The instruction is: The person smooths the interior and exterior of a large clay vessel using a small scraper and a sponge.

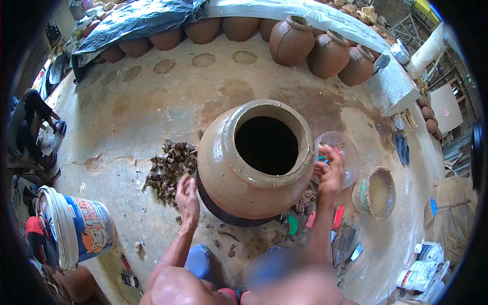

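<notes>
A large, round, wet-looking clay pot (pixel 216 157) stands in front of me on a dark round base (pixel 223 216), its wide mouth facing up and its inside dark. My left hand (pixel 188 202) is beside the pot's lower left, fingers loosely extended, with nothing seen in it. To the right of the pot, my right hand (pixel 330 170) hovers over a clear plastic bowl (pixel 351 152), its fingers bent and apart. Small red and teal pieces show by those fingers; whether the hand touches them cannot be made out.
Clay scraps (pixel 170 170) lie left of the pot. Red scrapers (pixel 338 216) and a green scraper (pixel 292 224) lie near my right forearm. A bucket of cloudy liquid (pixel 378 193) is at right, a white tub (pixel 89 229) at left. Finished pots (pixel 292 40) line the back; a person (pixel 35 117) is far left.
</notes>
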`<state>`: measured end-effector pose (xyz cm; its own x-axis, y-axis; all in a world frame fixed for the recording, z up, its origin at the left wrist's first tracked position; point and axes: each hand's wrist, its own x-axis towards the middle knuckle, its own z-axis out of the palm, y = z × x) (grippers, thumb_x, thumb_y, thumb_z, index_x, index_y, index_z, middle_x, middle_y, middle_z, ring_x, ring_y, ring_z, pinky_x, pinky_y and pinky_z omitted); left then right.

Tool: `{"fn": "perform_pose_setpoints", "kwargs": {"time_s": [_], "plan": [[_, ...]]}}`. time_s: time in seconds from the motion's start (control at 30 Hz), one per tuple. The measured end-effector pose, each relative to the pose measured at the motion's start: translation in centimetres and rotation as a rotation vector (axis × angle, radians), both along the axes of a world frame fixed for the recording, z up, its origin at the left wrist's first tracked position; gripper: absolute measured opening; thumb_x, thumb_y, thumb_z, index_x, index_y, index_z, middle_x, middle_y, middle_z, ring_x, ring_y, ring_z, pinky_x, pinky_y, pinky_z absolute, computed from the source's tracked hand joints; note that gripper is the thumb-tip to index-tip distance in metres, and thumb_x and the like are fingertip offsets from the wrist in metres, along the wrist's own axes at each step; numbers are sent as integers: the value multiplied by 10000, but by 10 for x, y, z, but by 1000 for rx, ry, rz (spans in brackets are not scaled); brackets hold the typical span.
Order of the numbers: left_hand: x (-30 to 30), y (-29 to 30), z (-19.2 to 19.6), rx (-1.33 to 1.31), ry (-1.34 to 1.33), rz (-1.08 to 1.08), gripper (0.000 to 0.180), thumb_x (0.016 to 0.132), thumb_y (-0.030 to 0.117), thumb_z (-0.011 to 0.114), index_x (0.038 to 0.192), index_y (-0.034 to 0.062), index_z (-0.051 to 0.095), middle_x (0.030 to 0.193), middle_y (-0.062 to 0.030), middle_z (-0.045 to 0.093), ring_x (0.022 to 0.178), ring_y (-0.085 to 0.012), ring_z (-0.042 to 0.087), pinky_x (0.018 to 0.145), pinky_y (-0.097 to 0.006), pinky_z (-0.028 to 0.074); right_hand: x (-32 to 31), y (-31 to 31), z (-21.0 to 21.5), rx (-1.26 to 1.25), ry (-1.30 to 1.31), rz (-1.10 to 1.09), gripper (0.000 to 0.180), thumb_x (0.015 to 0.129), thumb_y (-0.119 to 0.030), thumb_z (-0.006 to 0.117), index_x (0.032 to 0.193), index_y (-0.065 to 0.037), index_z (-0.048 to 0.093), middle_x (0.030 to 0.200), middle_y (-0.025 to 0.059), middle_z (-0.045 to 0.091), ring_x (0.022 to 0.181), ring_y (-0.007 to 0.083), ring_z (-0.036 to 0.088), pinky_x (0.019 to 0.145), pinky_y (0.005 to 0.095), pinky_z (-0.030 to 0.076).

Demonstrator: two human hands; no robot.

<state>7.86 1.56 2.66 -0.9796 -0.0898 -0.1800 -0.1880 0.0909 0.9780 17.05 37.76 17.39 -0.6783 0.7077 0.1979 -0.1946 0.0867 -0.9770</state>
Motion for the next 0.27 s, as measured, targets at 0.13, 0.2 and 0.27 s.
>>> {"fn": "perform_pose_setpoints", "kwargs": {"time_s": [0.13, 0.2, 0.27], "plan": [[-49, 32, 43, 418, 144, -186, 574, 1136, 448, 504, 1505, 11, 555, 1419, -179, 662, 1281, -252, 645, 1113, -383, 491, -28, 8, -84, -256, 19, 114, 609, 1140, -456, 456, 1460, 49, 572, 1333, 181, 700, 933, 191, 737, 741, 294, 602], [-78, 1, 15, 605, -43, -264, 644, 1124, 544, 465, 1545, 61, 527, 1453, -151, 645, 1290, -264, 643, 1142, -402, 486, -47, -35, -109, -412, 20, 209, 608, 1139, -457, 459, 1458, 48, 574, 1334, 181, 700, 938, 192, 737, 745, 295, 603], [-30, -4, -28, 747, -200, -316, 673, 1109, 572, 481, 1552, 67, 520, 1476, -140, 631, 1298, -271, 641, 1160, -408, 480, -41, -38, -128, -467, -25, 216, 608, 1138, -458, 462, 1455, 48, 577, 1335, 181, 699, 943, 194, 737, 748, 297, 603]]}}
